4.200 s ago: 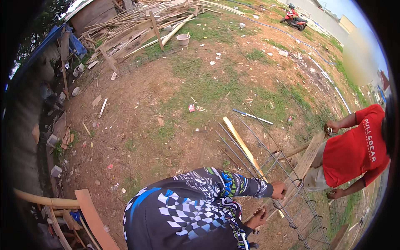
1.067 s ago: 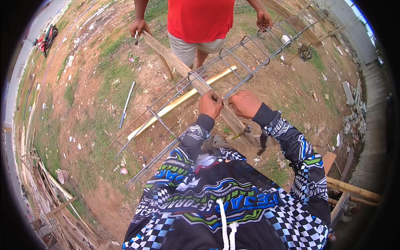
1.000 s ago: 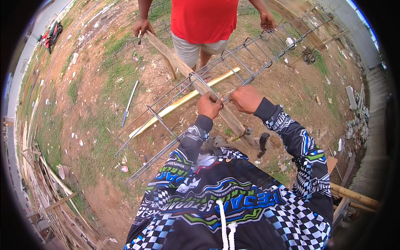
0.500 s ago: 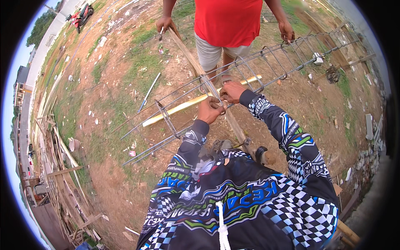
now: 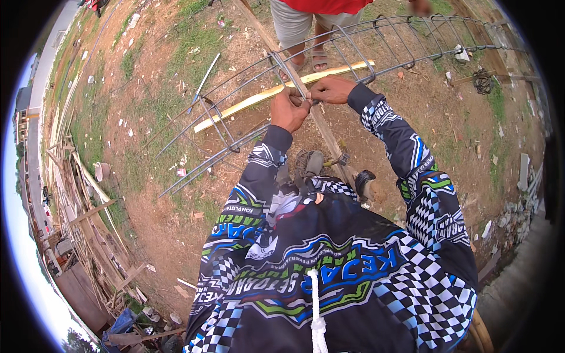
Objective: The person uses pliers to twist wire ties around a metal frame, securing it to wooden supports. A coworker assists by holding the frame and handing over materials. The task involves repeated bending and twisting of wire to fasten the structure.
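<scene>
A long steel rebar cage (image 5: 233, 146) with several bent stirrups runs from lower left to upper right in front of me. It rests across a narrow wooden beam (image 5: 323, 126). My left hand (image 5: 289, 110) is closed, thumb and fingers pinched at the cage's near rods, beside the beam. From the right, my right hand (image 5: 333, 90) reaches to the same spot with its fingers bent and pinched together. The fingertips of both hands almost meet there; whatever small thing they grip is hidden.
Across the cage stands a person in light shorts (image 5: 297, 26); one blurred hand (image 5: 421, 7) is near the cage. A pale wood strip (image 5: 253, 100) and a thin light pipe (image 5: 206, 79) lie beyond. Piled timber (image 5: 97, 235) is left, a dark wire coil (image 5: 482, 81) right.
The view has tilted down, so the cage and hands sit higher in the picture. My left hand has turned, its fingers now more tightly bunched. The other person's hand on the beam has left view.
</scene>
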Available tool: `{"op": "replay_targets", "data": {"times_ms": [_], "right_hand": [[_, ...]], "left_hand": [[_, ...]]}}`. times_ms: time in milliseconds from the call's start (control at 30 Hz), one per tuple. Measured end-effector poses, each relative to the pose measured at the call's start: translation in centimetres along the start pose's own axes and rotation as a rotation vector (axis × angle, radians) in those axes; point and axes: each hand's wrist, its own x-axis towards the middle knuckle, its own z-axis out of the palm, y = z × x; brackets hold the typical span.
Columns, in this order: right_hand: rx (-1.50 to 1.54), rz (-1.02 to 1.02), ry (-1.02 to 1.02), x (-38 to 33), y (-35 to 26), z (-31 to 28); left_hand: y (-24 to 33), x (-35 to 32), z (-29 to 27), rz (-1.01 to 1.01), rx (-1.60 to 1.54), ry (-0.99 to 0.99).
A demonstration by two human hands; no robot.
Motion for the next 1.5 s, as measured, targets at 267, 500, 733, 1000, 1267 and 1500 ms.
{"op": "replay_targets", "data": {"times_ms": [267,500,733,1000,1267,1500], "right_hand": [[0.118,-0.215,0.263,-2.0,-0.9,1.0],[0.074,0.027,0.872,-6.4,-1.9,6.4],[0.282,0.009,0.755,-7.1,-2.9,8.8],[-0.174,-0.098,0.613,-6.4,-6.1,6.7],[-0.346,-0.080,0.577,-2.9,-7.1,1.3],[-0.302,-0.139,0.709,-2.2,-6.1,1.1]], "left_hand": [[-0.1,0.0,0.2,0.013,-0.088,0.028],[0.0,-0.2,-0.1,0.010,0.000,-0.018],[-0.7,0.3,0.1,0.018,-0.057,-0.002],[-4.9,2.1,0.9,0.076,-0.203,0.011],[-2.5,1.0,0.3,0.073,-0.236,-0.032],[-4.1,-0.3,-1.5,0.235,-0.401,-0.176]]}}
